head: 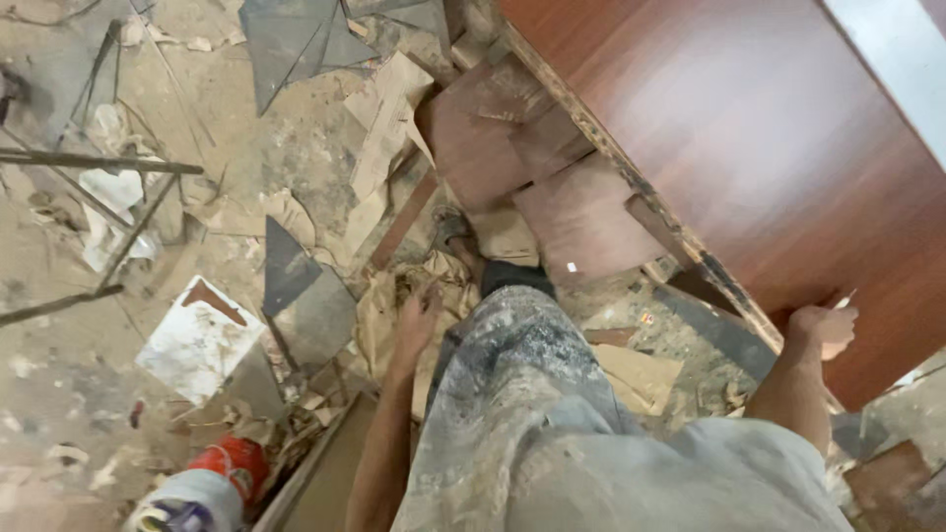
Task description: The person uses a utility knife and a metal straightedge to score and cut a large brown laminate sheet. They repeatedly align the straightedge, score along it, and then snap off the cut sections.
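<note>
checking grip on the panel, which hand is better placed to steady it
Right. The right hand is already at the edge of the reddish panel, apparently with a pencil, while the left hand hangs low over floor debris, away from it.

floor [296, 148]: dusty | cardboard scraps [389, 128] | grey tile shards [296, 286] | wood offcuts [581, 222]

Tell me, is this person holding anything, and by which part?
The right hand has its grip on the near edge of the large reddish-brown wooden board, a thin white stick between its fingers. The left hand hangs empty above crumpled brown paper.
</note>
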